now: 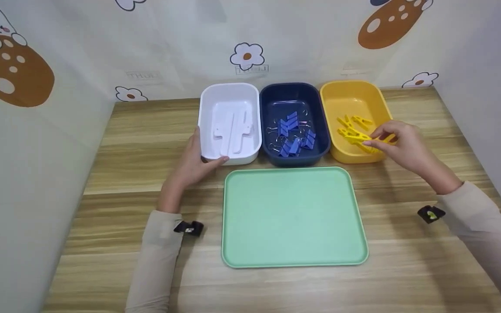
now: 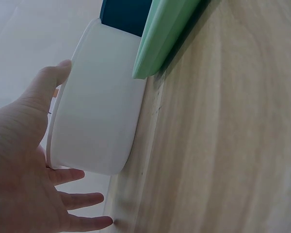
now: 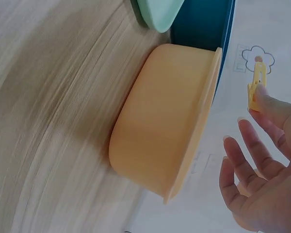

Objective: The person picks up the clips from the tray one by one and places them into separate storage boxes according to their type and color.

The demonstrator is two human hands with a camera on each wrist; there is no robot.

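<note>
My right hand [image 1: 400,141] pinches a yellow clothespin [image 3: 257,85] between thumb and index finger, above the rim of the yellow bin [image 1: 335,150]. More yellow clothespins [image 1: 346,122] lie inside that bin. My left hand [image 1: 192,163] rests against the near left corner of the white bin [image 1: 229,88], thumb at the front rim and the other fingers stretched along the side. White plastic pieces with long flat handles [image 1: 232,130] lie in the white bin. Between these two stands a dark blue bin [image 1: 292,161] holding several blue binder clips [image 1: 293,121].
A light green tray [image 1: 294,217] lies on the wooden table [image 1: 137,161] in front of the three bins, which stand side by side. A patterned white backdrop [image 1: 181,48] rises behind the table and along both sides.
</note>
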